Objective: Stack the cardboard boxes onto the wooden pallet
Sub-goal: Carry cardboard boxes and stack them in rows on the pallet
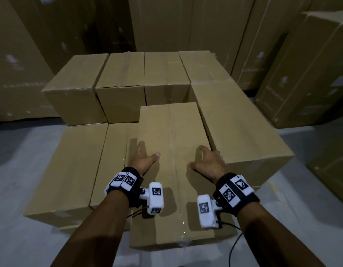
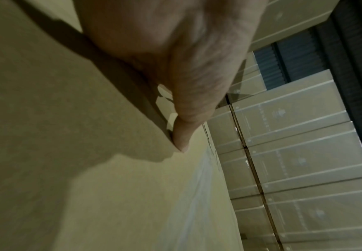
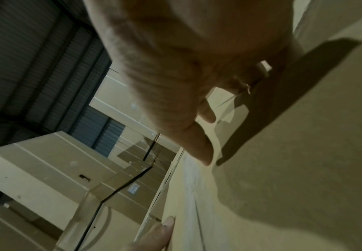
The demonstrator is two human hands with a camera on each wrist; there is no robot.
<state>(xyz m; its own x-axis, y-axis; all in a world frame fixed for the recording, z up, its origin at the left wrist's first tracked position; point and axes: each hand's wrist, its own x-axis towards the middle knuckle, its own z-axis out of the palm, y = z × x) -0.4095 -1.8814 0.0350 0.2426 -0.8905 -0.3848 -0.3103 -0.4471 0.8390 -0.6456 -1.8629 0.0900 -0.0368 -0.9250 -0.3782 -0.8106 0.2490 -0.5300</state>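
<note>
A brown taped cardboard box (image 1: 172,132) lies lengthwise in front of me, on top of a lower layer of boxes (image 1: 70,170). My left hand (image 1: 142,160) grips its left edge, thumb on the top and fingers down the side. My right hand (image 1: 207,160) grips the right edge the same way, its fingers in the gap beside a box (image 1: 240,132) of equal height. The left wrist view shows the left hand (image 2: 175,68) with its thumb pressed on the box top (image 2: 90,169). The right wrist view shows the right hand (image 3: 175,68) on the box top (image 3: 283,169). The pallet is hidden under the boxes.
A back row of boxes (image 1: 120,78) stands level with the held box. Tall stacks of cartons (image 1: 186,26) wall off the back, with another stack (image 1: 311,64) at the right. Grey floor (image 1: 22,151) lies to the left and near me. A thin cable (image 1: 234,245) hangs from my right wrist.
</note>
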